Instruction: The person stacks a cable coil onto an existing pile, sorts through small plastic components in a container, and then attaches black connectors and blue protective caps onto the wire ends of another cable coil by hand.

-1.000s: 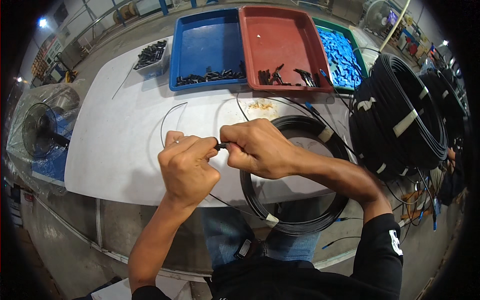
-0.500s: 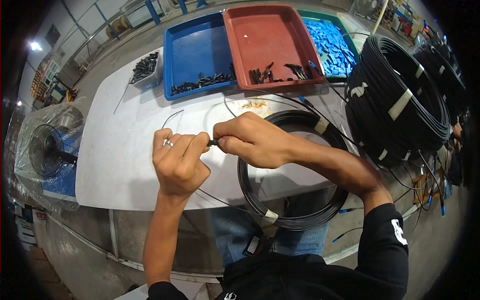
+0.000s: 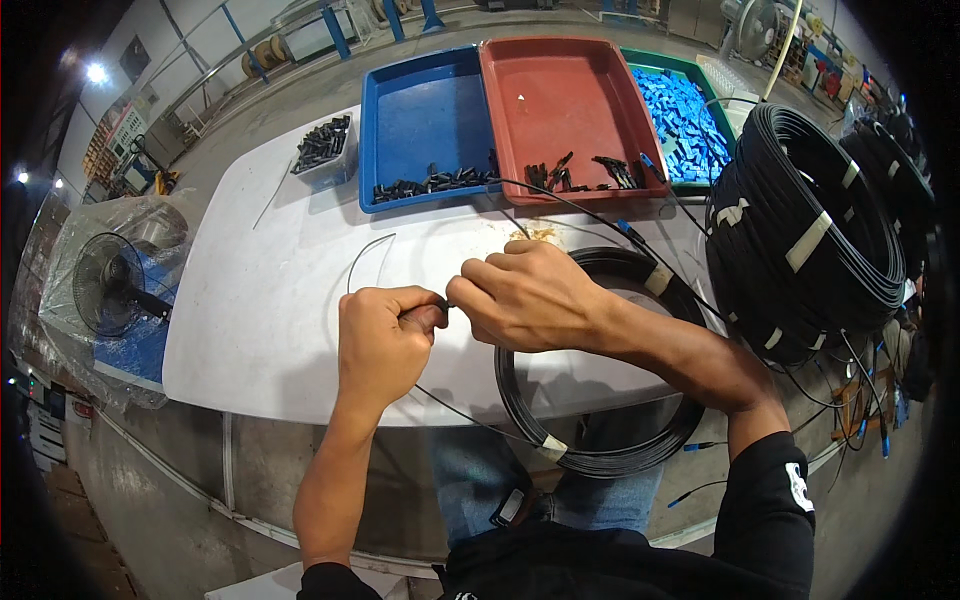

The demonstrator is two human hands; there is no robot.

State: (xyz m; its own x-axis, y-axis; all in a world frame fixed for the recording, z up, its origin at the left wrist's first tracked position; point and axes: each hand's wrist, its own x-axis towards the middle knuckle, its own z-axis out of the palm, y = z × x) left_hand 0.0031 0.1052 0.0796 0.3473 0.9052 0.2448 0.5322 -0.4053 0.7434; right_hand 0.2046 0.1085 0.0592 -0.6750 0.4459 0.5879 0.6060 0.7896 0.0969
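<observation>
Over the white table, my two hands meet fingertip to fingertip. My left hand is closed round a thin black cable. The cable's loose end curves up beyond the fist, and its other side runs down toward a taped black cable coil. My right hand pinches a small black connector part at the left thumb and fingers. Most of that part is hidden by the fingers. The coil lies beneath my right forearm and overhangs the table's near edge.
Along the far edge stand a clear box of black pieces, a blue tray and a red tray with black parts, and a green tray of blue connectors. A tall cable stack rises at right; a fan stands left.
My left hand has rolled, so its thumb side now lies on top. The right hand has turned with its knuckles upward. The whole view has shifted slightly, with the trays appearing lower and farther right.
</observation>
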